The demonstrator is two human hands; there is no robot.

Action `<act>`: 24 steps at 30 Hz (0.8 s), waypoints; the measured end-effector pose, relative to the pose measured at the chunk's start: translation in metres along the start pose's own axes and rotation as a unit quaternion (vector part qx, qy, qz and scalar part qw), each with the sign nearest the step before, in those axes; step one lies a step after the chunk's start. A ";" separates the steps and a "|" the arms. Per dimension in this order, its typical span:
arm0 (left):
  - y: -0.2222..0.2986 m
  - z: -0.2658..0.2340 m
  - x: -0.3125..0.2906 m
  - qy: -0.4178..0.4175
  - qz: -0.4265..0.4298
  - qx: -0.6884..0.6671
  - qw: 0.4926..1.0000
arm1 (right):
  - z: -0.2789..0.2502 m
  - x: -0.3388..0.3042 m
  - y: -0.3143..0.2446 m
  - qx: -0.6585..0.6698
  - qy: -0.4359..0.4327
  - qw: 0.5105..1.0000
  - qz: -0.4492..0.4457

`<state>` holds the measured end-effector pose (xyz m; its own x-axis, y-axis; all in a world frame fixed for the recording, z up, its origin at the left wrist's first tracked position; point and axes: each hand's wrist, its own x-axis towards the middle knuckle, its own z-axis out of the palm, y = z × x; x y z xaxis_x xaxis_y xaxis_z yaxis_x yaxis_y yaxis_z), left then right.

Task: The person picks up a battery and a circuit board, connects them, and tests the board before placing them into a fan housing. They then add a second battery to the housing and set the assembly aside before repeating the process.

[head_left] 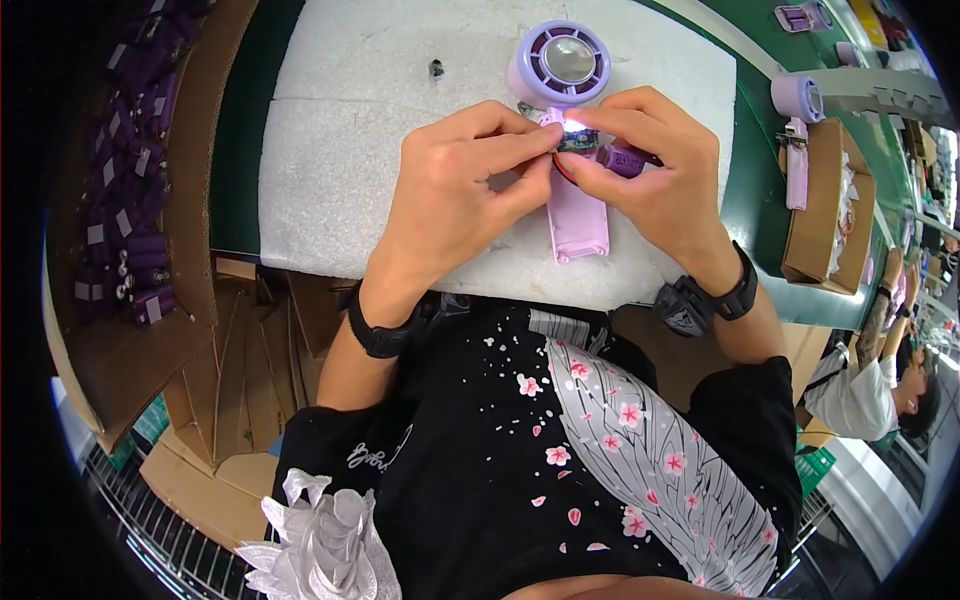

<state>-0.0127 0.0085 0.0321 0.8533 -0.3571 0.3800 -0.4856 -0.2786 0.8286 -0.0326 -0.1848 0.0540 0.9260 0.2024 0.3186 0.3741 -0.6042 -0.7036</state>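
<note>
An opened handheld fan [578,222] in lilac lies on a white foam sheet [340,150], its round head [560,62] pointing away from me. Above its handle, a small circuit board [577,138] with a bright light on it is pinched between my left hand [460,180] and my right hand [660,165]. Both thumbs and index fingers close on the board's edges. A purple cylindrical battery [625,160] sits beside the board, partly hidden by my right hand. A red wire shows near my right thumb.
A cardboard box [190,200] of purple batteries [125,180] stands at left. Another fan [797,150] and a smaller carton [830,220] lie at right. A tiny dark part [436,70] rests on the foam. A co-worker [870,390] sits far right.
</note>
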 end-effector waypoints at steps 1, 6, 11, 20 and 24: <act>0.000 0.000 0.000 0.001 -0.002 -0.003 1.000 | 0.000 0.000 0.000 0.000 -0.001 1.000 0.000; 0.002 -0.004 -0.001 -0.035 -0.012 0.011 0.999 | -0.002 0.001 -0.001 0.006 -0.020 1.000 0.018; -0.001 0.001 -0.003 0.000 -0.074 -0.092 0.993 | -0.003 0.001 0.002 0.036 -0.034 0.998 0.050; -0.001 -0.007 -0.001 -0.089 -0.165 -0.186 0.965 | -0.009 0.001 -0.003 0.071 -0.052 0.991 0.100; -0.001 -0.009 0.000 -0.130 -0.189 -0.194 0.954 | -0.011 0.000 0.001 0.053 -0.065 0.995 0.045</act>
<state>-0.0101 0.0170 0.0355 0.8531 -0.5195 -0.0488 -0.0028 -0.0982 0.9952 -0.0325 -0.1932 0.0605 0.9521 0.2535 0.1713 0.2862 -0.5404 -0.7912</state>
